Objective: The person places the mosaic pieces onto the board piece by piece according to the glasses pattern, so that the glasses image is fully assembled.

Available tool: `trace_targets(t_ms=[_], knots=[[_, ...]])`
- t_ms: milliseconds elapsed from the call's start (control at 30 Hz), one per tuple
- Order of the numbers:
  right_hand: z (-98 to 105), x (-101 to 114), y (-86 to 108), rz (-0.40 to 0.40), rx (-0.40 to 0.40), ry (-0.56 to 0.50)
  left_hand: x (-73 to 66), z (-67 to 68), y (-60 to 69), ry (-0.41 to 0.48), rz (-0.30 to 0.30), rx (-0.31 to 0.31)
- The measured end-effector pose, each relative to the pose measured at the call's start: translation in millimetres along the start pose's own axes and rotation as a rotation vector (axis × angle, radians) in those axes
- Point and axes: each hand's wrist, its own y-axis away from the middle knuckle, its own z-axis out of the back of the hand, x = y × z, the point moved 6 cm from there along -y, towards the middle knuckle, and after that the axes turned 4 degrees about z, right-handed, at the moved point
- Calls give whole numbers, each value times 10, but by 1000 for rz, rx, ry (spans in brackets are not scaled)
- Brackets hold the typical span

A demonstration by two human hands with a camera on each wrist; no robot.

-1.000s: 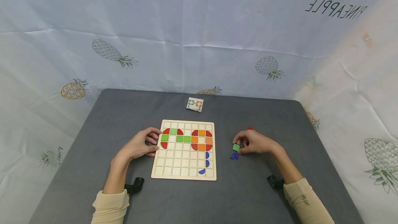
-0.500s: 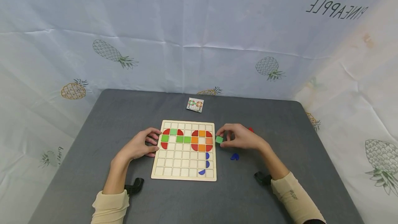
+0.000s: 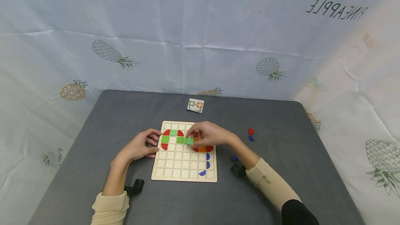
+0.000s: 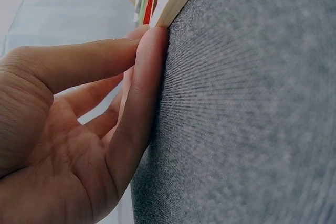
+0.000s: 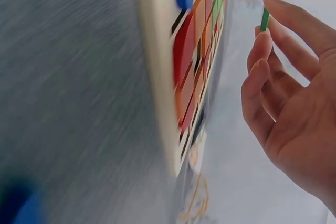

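A wooden grid board [image 3: 182,180] lies on the table, holding red, green, orange and blue flat pieces. My left hand [image 3: 140,145] touches its left edge with the thumb and fingertips; the left wrist view shows the thumb and a finger [image 4: 152,56] against the wooden side. Over the board, my right hand [image 3: 212,133] pinches a green square tile [image 3: 189,141] between fingertips and thumb. Seen edge-on in the right wrist view, this tile [image 5: 265,19] appears as a thin green strip. The hand covers part of the red and orange ring.
A small pattern card [image 3: 195,105] lies behind the board. Right of the board are a red piece [image 3: 251,131] and a blue piece [image 3: 251,138], with more blue pieces [image 3: 234,157] near my right forearm. A curtain [image 3: 184,68] hangs behind the table.
My right hand has carried the green tile leftward from the table on the right to over the board's middle. The left hand stays at the board's edge.
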Motion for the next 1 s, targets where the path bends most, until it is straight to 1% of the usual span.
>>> trace_targets(t_ms=[133, 267, 467, 667, 833, 1000], knots=[[-92, 69, -203, 6, 41, 14, 5, -6, -6, 1, 6, -2], [-191, 111, -359, -8, 85, 24, 5, -6, -5, 6, 12, -4], [-336, 165, -543, -6, 143, 112, -3, 4, 4, 8, 10, -5], [-427, 202, -625, -58, 161, 187, 0, -6, 3, 31, 12, 10], [-472, 219, -656, -68, 145, 189, 1, -7, 6, 35, 15, 12], [-462, 249, -682, -77, 132, 204, 0, 2, 7, 34, 17, 3]])
